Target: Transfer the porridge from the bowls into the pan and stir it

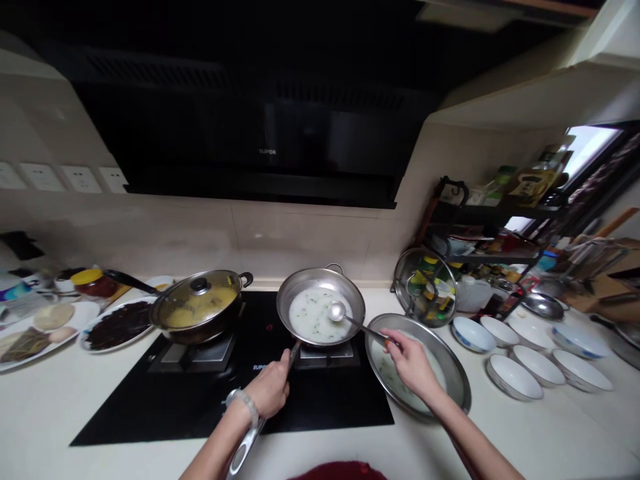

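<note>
On the right burner sits a steel wok (pixel 285 301) with white, soupy liquid (pixel 314 308) flecked with green bits. My left hand (pixel 270 388) is closed around the wok's long metal handle. In my right hand (pixel 407 360) is a ladle (pixel 338 311), gripped by its dark handle, its bowl over the white liquid in the wok. Whether the ladle's underside touches the liquid I cannot tell. Below my right hand, a wide steel basin (pixel 457 380) holds more of the whitish, green-flecked liquid; hand and forearm hide part of it.
A lidded pan (pixel 200 310) with yellowish food stands on the left burner. Plates of food, including a dark dish (pixel 120 325), lie farther left. Several white bowls (pixel 514 377) stand right of the basin. A glass lid (pixel 425 283) leans by the spice rack (pixel 495 257). The range hood (pixel 265 133) hangs above.
</note>
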### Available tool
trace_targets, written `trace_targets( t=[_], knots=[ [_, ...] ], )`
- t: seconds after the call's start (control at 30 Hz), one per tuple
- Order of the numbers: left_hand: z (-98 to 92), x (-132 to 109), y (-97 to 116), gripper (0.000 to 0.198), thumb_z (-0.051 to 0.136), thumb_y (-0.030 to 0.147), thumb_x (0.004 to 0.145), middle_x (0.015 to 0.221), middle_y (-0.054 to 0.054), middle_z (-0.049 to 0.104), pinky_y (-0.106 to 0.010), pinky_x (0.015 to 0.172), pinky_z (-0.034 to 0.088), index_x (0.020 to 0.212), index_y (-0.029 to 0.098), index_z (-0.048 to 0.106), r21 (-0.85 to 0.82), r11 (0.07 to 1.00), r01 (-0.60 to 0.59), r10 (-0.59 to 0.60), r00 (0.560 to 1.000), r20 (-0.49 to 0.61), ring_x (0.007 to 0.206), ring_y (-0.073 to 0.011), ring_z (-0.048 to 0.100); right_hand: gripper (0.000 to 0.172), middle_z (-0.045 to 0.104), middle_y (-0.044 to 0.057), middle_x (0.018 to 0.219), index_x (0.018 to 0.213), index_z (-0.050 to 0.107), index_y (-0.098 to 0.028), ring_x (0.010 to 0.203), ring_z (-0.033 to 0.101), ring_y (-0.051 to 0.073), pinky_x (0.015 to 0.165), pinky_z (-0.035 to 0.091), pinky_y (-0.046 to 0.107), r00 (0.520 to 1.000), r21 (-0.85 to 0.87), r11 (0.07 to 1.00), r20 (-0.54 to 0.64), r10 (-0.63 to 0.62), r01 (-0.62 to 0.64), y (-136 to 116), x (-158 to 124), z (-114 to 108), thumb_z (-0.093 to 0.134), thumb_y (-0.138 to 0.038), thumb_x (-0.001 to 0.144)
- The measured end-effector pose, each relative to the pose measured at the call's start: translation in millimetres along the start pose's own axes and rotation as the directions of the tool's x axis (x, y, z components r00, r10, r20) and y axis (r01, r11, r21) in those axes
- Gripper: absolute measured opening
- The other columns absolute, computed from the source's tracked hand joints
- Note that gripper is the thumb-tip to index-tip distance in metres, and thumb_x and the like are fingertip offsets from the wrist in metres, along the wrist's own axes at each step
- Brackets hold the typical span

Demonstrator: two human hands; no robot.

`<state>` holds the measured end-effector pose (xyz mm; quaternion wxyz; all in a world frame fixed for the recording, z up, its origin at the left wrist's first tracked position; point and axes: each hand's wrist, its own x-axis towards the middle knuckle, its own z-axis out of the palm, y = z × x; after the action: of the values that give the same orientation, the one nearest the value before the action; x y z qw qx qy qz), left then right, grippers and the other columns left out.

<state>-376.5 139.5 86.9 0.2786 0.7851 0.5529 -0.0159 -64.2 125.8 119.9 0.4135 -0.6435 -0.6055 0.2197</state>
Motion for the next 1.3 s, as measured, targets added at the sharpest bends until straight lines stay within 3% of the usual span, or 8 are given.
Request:
trace_targets(
  t=[0.13, 0.27, 0.37, 0.5, 0.73, 0.9, 1.3],
  knots=[
    [1.8, 0, -2, 0.073, 0.045, 0.017, 0.078, 0.126, -0.023, 0.054, -0.035, 0.098, 0.037, 0.144, 0.003, 0.018, -0.004, 0.999, -0.032, 0.032, 0.999, -0.015, 0.118, -0.0271, 0.052, 0.039, 0.071, 0.012, 0.103, 0.105, 0.069, -0.014, 0.096, 0.065, 0.023, 0.089, 0.048, 0.036, 0.973, -0.186, 0.958, 0.107, -0.202, 0.22, -3, 18, 29, 0.04, -0.019, 0.079],
    [3.8, 3, -4, 0.075, 0.047, 0.017, 0.076, 0.124, -0.021, 0.057, -0.033, 0.096, 0.039, 0.145, 0.006, 0.019, -0.017, 0.999, -0.042, 0.041, 0.999, -0.025, 0.116, -0.0268, 0.054, 0.042, 0.07, 0.015, 0.105, 0.107, 0.068, -0.011, 0.097, 0.064, 0.022, 0.09, 0.046, 0.034, 0.954, -0.246, 0.929, 0.186, -0.233, 0.275, -1, 27, 49, 0.037, -0.013, 0.079],
    [5.4, 4, -6, 0.075, 0.047, 0.018, 0.076, 0.119, -0.021, 0.059, -0.032, 0.095, 0.039, 0.144, 0.005, 0.019, -0.016, 0.999, -0.046, 0.045, 0.999, -0.025, 0.113, -0.027, 0.056, 0.04, 0.071, 0.014, 0.102, 0.105, 0.068, -0.011, 0.094, 0.065, 0.022, 0.089, 0.046, 0.033, 0.967, -0.217, 0.956, 0.201, -0.156, 0.2, 5, 30, 61, 0.039, -0.012, 0.077],
    [5.5, 4, -6, 0.075, 0.047, 0.017, 0.076, 0.12, -0.022, 0.058, -0.033, 0.097, 0.038, 0.144, 0.004, 0.019, -0.011, 0.998, -0.054, 0.054, 0.998, -0.033, 0.113, -0.0275, 0.055, 0.038, 0.07, 0.007, 0.075, 0.101, 0.067, -0.01, 0.067, 0.064, 0.018, 0.068, 0.05, 0.03, 0.989, -0.013, 0.999, 0.141, 0.049, -0.047, 15, 33, 69, 0.042, -0.016, 0.074],
    [6.3, 3, -6, 0.075, 0.047, 0.016, 0.076, 0.124, -0.023, 0.056, -0.032, 0.096, 0.039, 0.144, 0.002, 0.019, -0.028, 0.998, -0.057, 0.056, 0.998, -0.035, 0.116, -0.027, 0.054, 0.037, 0.058, -0.001, 0.054, 0.098, 0.065, -0.009, 0.044, 0.047, 0.011, 0.043, 0.033, 0.022, 0.965, 0.289, 0.921, 0.104, 0.24, -0.261, 16, 31, 55, 0.05, -0.025, 0.068],
    [8.0, 5, -8, 0.075, 0.046, 0.016, 0.076, 0.124, -0.024, 0.056, -0.033, 0.097, 0.038, 0.144, 0.0, 0.018, -0.035, 0.997, -0.071, 0.07, 0.997, -0.035, 0.117, -0.0278, 0.053, 0.037, 0.056, -0.002, 0.051, 0.097, 0.064, -0.009, 0.039, 0.038, 0.008, 0.04, 0.025, 0.021, 0.945, 0.369, 0.871, 0.104, 0.309, -0.326, 13, 27, 46, 0.054, -0.024, 0.065],
    [5.6, 4, -7, 0.076, 0.046, 0.016, 0.076, 0.123, -0.023, 0.056, -0.032, 0.096, 0.039, 0.145, 0.001, 0.017, -0.026, 0.998, -0.061, 0.061, 0.998, -0.02, 0.115, -0.027, 0.054, 0.033, 0.055, -0.003, 0.049, 0.093, 0.063, -0.011, 0.034, 0.032, 0.005, 0.036, 0.019, 0.02, 0.916, 0.444, 0.804, 0.116, 0.385, -0.394, 1, 24, 34, 0.054, -0.021, 0.063]
  ],
)
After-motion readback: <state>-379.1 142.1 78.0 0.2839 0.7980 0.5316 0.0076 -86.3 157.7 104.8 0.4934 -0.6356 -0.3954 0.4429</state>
